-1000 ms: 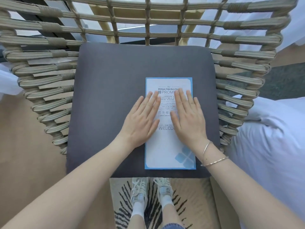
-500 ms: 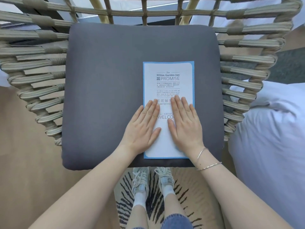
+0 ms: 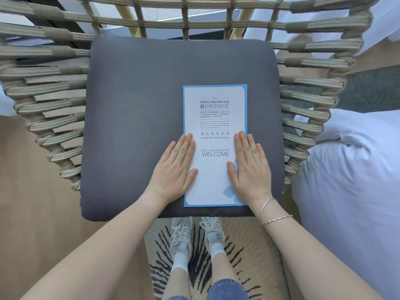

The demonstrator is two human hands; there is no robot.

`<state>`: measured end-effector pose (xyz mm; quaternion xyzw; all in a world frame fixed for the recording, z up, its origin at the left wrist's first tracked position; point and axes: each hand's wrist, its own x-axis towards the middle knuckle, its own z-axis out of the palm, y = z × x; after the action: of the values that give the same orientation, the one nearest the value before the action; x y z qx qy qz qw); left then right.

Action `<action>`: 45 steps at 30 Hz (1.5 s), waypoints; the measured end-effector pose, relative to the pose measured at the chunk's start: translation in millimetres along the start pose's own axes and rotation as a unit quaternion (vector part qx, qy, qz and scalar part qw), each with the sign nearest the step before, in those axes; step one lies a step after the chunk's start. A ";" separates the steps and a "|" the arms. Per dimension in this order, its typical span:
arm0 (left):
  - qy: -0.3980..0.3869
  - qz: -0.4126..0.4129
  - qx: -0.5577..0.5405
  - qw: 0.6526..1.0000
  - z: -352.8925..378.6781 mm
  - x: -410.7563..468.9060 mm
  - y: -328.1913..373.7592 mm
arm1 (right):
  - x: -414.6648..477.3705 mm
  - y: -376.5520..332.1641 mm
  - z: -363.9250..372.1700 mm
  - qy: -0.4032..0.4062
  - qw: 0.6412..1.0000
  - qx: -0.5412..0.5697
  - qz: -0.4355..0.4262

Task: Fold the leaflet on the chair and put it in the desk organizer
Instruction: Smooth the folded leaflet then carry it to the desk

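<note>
On the near edge of the cushion point(image 3: 134, 118), both flat, empty hands had slid apart from the leaflet's middle to its sides, likely pressing a finished fold. Left hand point(image 3: 175, 167) covered the left edge, right hand point(image 3: 249, 167) the right; the leaflet point(image 3: 214, 118) lay between them on the chair point(image 3: 311, 98).

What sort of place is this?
Most likely a hotel guest room: the leaflet reads "Guest Service Directory", white bedding lies beside the woven chair.

Cushion point(image 3: 134, 126) left of leaflet point(image 3: 214, 176) free; woven chair sides point(image 3: 307, 109) hem edges.
</note>
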<state>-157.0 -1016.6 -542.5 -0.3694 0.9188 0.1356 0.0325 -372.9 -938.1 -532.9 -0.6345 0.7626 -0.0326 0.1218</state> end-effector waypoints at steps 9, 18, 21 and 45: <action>-0.027 0.004 0.007 1.000 -1.1 -3.0 -0.4 | -2.5 0.7 -3.8 -0.029 0.999 0.014 0.002; 0.028 -0.067 -0.159 0.985 -50.7 -2.5 -3.1 | 0.9 -0.9 -55.4 -0.010 0.975 0.195 0.107; 0.035 -0.209 -0.294 0.932 -55.1 -1.2 1.3 | 5.9 -8.3 -63.1 -0.023 0.973 0.185 0.140; -0.083 -0.255 -0.705 0.657 -73.0 21.9 -12.6 | 30.3 -14.8 -76.6 -0.050 0.858 0.445 0.251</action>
<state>-161.2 -1059.9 -478.7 -0.4883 0.4110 0.7590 -0.1286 -381.1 -978.6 -460.1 -0.3009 0.7932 -0.3047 0.4329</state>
